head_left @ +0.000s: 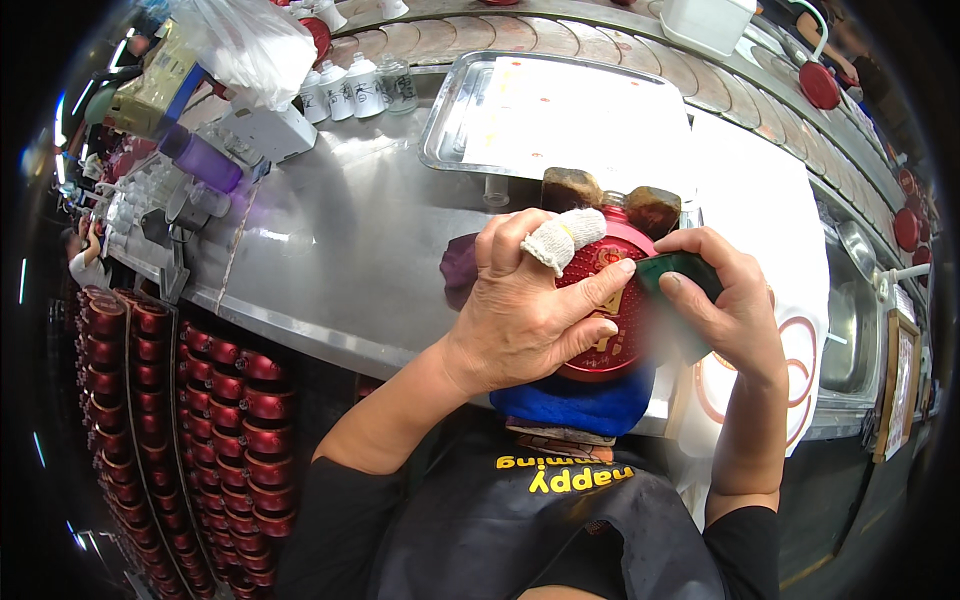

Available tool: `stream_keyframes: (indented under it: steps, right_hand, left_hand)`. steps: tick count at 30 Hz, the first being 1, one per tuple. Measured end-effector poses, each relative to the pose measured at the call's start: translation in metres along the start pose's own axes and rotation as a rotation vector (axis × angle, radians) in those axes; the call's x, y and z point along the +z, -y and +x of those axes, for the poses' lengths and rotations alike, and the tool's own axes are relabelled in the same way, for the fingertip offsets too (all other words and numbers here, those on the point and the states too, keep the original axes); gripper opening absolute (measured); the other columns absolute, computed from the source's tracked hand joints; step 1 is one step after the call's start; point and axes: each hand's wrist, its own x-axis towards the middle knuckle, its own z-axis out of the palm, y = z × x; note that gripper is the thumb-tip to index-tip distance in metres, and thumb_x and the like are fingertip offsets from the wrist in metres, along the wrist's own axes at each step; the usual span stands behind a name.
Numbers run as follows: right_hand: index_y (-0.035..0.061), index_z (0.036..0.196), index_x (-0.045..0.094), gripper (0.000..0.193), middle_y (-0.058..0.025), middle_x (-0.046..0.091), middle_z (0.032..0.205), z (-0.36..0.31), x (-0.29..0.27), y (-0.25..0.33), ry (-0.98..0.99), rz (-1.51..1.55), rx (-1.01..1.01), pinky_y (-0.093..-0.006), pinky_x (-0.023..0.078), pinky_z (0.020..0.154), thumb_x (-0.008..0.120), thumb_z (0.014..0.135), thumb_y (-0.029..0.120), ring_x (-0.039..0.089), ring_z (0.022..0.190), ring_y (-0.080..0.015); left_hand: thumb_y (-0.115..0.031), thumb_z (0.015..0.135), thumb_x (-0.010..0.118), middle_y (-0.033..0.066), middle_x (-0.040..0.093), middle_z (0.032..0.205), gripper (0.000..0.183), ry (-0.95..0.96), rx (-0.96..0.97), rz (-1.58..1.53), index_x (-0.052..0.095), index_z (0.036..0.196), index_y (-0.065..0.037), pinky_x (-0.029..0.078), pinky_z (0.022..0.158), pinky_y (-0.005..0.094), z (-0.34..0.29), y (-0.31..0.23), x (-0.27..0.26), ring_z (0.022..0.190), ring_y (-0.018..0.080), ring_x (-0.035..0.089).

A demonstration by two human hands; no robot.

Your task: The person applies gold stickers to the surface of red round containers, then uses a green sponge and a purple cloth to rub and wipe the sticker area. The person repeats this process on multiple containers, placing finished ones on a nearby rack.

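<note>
Red round bottle point(628, 335) beneath our two hands

We see the bottle at the near edge of the steel table point(360, 220), its studded face with gold decoration turned upward. Its neck points away from us, between two brown blocks point(571, 190), and its lower edge is at a folded blue cloth point(580, 402). Our left hand point(525, 320) lies over its left side, thumb and forefinger slightly apart on the face; whether the other fingers grip it, we cannot tell. Two of these fingers wear white knitted covers point(552, 250). Our right hand point(735, 300) pinches a dark green piece point(690, 268) between thumb and forefinger, at the right side of the bottle. Just beside our left hand is a purple cloth point(459, 270). Beyond the blocks we find a metal tray point(437, 140) with white sheets point(580, 105) on it.
</note>
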Motion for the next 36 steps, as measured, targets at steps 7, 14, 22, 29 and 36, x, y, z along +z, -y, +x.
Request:
stream_keyframes:
  steps: [7,14,22,29,36]
  right_hand:
    - [0.0006,0.114,0.066,0.024,-0.0118,0.071,0.086,-0.001,-0.001,0.001,-0.015,-0.03,0.046,-0.0314,0.055,0.073,0.07,0.091,0.007,0.07,0.078,-0.0193]
    - [-0.0021,0.113,0.067,0.025,-0.008,0.07,0.093,0.003,0.001,0.002,0.028,0.009,0.085,-0.028,0.053,0.078,0.07,0.092,0.012,0.066,0.084,-0.0149]
    - [-0.0019,0.114,0.066,0.027,-0.0077,0.07,0.095,0.0,0.0,0.0,0.021,0.036,0.094,-0.0288,0.053,0.079,0.071,0.092,0.014,0.066,0.087,-0.0144]
    - [-0.0004,0.117,0.065,0.025,-0.0126,0.071,0.091,-0.009,0.0,0.004,-0.144,-0.121,-0.03,-0.0313,0.054,0.075,0.07,0.094,0.007,0.071,0.082,-0.0213]
    - [-0.0014,0.119,0.064,0.028,-0.0154,0.07,0.096,-0.021,0.001,0.005,-0.139,-0.19,-0.086,-0.0334,0.054,0.075,0.071,0.092,0.004,0.072,0.083,-0.0266]
  left_hand:
    - [-0.048,0.096,0.062,0.0158,0.057,0.139,0.046,-0.018,-0.029,-0.05,0.072,0.13,-0.018,0.025,0.113,0.0518,-0.003,0.001,0.0,0.13,0.0356,0.036]
    - [-0.048,0.097,0.06,0.0156,0.058,0.138,0.047,-0.017,-0.001,-0.002,0.072,0.13,-0.017,0.026,0.112,0.0516,-0.001,0.001,0.003,0.13,0.0353,0.036]
    - [-0.048,0.097,0.06,0.0159,0.057,0.138,0.047,-0.001,-0.003,0.021,0.072,0.131,-0.017,0.026,0.112,0.0525,-0.001,-0.001,0.003,0.13,0.0352,0.036]
    - [-0.052,0.097,0.06,0.0155,0.056,0.142,0.05,0.012,-0.003,0.038,0.073,0.131,-0.018,0.027,0.113,0.0494,-0.005,-0.002,-0.003,0.129,0.0335,0.035]
    - [-0.059,0.098,0.058,0.005,0.066,0.136,0.052,-0.014,0.048,0.089,0.073,0.132,-0.023,0.029,0.113,0.0487,-0.009,-0.004,-0.01,0.125,0.0301,0.04]
